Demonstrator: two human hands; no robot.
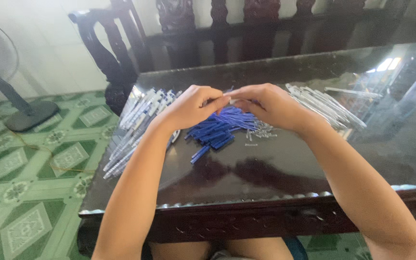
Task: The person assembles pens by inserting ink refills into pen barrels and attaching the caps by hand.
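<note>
My left hand (191,108) and my right hand (270,106) meet over the middle of a dark glass-topped table (266,168). Their fingertips pinch a small pale pen part (231,101) between them; most of it is hidden by the fingers. Just under the hands lies a heap of short blue pen pieces (217,130). A small scatter of tiny clear parts (261,135) lies right of the heap.
A pile of assembled clear-and-white pens (131,130) lies at the table's left edge. Clear pen barrels (323,106) are heaped at the right. A dark carved wooden bench (217,33) stands behind. A standing fan (6,82) is on the green tiled floor at left.
</note>
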